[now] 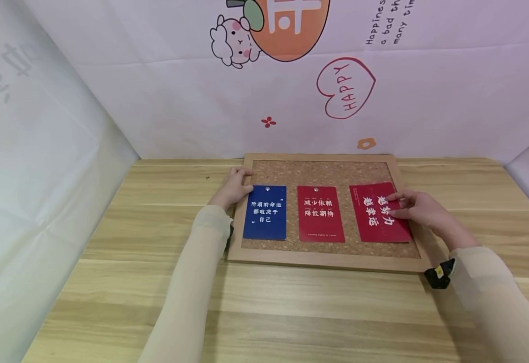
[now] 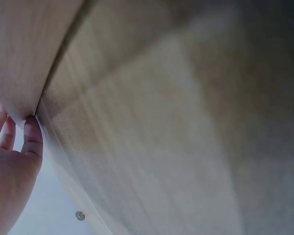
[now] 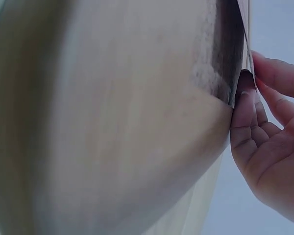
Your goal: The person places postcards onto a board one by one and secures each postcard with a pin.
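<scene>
A wood-framed cork board [image 1: 318,174] lies flat, bearing a blue card [image 1: 265,214] at left, a red card [image 1: 320,222] in the middle and another red card [image 1: 368,229] at right, all with white lettering. My left hand [image 1: 234,189] grips the board's left frame, thumb close by the blue card's upper corner. In the left wrist view, the left hand [image 2: 14,161] shows its thumb against the wooden edge. My right hand [image 1: 416,206] pinches the right card, which sits tilted. The right wrist view shows the right hand [image 3: 272,137] with its thumb at the underside.
Silver pins [image 1: 267,189] sit at the tops of the blue and middle cards. The wooden table [image 1: 328,312] extends around the board. A white printed cloth [image 1: 178,111] stands behind it, and another white sheet [image 1: 33,176] hangs at left.
</scene>
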{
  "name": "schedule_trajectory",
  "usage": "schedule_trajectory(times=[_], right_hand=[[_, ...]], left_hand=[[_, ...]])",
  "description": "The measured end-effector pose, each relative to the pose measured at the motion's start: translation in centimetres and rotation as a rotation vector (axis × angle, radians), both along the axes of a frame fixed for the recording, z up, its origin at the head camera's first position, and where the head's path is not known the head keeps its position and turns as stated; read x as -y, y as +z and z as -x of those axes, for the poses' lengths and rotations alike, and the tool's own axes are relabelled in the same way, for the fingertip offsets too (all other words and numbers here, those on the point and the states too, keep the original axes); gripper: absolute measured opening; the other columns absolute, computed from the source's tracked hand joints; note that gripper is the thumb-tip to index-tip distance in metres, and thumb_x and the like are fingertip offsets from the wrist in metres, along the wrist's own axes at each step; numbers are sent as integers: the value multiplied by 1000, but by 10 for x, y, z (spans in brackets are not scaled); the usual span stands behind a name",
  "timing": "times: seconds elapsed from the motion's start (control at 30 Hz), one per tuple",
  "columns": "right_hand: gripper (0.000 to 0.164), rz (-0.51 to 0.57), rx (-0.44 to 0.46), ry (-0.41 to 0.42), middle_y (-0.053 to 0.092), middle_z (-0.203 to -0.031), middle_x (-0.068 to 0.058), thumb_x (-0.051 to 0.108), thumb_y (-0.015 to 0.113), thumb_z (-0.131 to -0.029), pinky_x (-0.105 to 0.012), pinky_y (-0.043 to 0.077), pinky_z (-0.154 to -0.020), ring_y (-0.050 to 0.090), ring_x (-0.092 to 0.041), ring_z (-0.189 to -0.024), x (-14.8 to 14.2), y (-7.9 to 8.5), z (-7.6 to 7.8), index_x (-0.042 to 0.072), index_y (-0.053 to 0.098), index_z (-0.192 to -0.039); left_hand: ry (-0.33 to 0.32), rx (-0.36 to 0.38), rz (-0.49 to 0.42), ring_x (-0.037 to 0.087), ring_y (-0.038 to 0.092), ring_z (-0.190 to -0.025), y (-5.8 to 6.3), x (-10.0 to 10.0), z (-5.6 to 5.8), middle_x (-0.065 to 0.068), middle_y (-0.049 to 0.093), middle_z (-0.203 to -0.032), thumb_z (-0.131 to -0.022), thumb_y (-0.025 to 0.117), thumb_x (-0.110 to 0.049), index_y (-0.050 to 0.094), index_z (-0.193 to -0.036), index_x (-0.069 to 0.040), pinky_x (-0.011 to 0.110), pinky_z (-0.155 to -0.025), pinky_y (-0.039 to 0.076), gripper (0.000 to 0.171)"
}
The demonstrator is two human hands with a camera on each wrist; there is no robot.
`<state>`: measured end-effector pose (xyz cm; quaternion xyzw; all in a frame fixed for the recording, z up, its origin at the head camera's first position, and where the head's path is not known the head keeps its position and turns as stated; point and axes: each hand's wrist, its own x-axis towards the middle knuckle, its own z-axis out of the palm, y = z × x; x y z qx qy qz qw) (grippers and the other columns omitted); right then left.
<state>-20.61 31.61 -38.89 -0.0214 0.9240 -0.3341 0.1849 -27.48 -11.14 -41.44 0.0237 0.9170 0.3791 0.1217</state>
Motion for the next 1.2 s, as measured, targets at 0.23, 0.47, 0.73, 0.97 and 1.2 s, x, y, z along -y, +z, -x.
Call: schedule_trajectory(times=[0.23,0.47,0.73,0.97,1.2], right_hand=[[49,-21,1,16,47,-94,-12,17,61,-92,-26,40,-72,43,-24,-90,0,-2,2,-6,46,-132],[48,-37,-5,31,48,-96,-14,14,62,-90,-27,40,-72,45,-25,-90,0,-2,3,-8,47,-129],[46,-40,-3,43,49,-97,-18,12,61,-90,-26,41,-72,46,-29,-92,3,-2,4,-9,47,-128],[45,-55,-8,47,49,-97,-20,11,62,-90,-26,41,-71,46,-30,-91,3,-3,5,-9,47,-127],[45,-72,-10,59,51,-97,-22,11,63,-89,-25,42,-70,48,-30,-90,3,-1,6,-9,47,-126]], left_hand=[[2,7,-5,30,28,-141,-1,0,0,12,23,-152,-96,52,-14,43,-141,-11,44,-119,24,46],[9,-4,7,31,30,-139,-4,0,2,13,26,-149,-95,53,-13,46,-139,-11,45,-117,26,45],[22,10,-25,30,27,-141,-1,1,-1,11,24,-152,-95,54,-13,45,-140,-12,45,-119,23,46],[5,-5,0,31,29,-140,-1,1,0,12,25,-151,-95,54,-15,45,-139,-12,46,-118,25,45],[-7,-11,9,32,29,-140,-1,0,1,13,24,-152,-95,54,-14,44,-140,-11,46,-118,24,46]])
